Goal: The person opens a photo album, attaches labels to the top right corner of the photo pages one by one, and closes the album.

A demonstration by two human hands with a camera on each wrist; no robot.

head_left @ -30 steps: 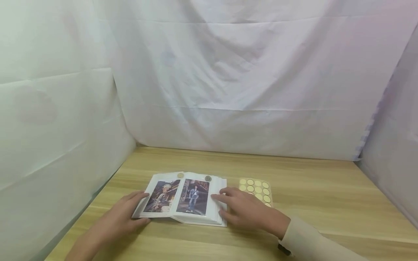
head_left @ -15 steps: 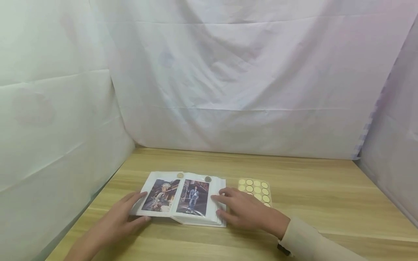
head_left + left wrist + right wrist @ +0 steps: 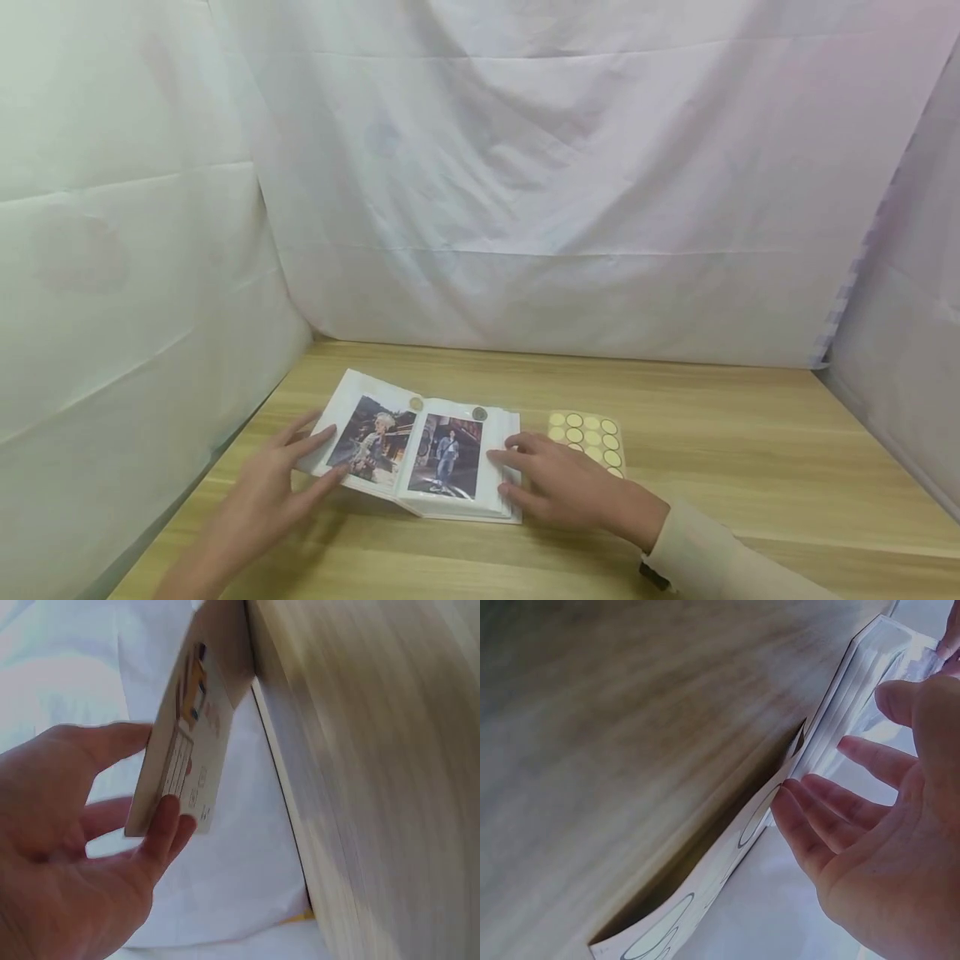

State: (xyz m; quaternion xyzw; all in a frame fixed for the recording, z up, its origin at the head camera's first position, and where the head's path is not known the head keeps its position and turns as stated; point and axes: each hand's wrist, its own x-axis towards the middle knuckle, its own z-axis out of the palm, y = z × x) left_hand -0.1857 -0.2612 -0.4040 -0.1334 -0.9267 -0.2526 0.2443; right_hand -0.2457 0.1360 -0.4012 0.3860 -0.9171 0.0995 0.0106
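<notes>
A white photo album (image 3: 402,467) lies open on the table, one photo (image 3: 372,442) on its left page and another (image 3: 447,457) on its right. Small round stickers sit near the tops of both pages, one gold (image 3: 416,403) and one dark (image 3: 480,413). My left hand (image 3: 273,483) pinches the left cover between thumb and fingers and holds it tilted up; its printed outer side (image 3: 199,735) shows in the left wrist view. My right hand (image 3: 566,483) rests at the right page's edge, fingers loosely spread, the fingertips touching it.
A sheet of round yellow stickers (image 3: 588,429) lies just right of the album, partly under my right hand; its edge curls off the wood in the right wrist view. White cloth (image 3: 525,208) hangs behind the wooden table (image 3: 712,467) and along both sides.
The left cover and page have dipped slightly, then risen and tilted toward the right in my left hand, which has shifted its hold. My right hand stays in place.
</notes>
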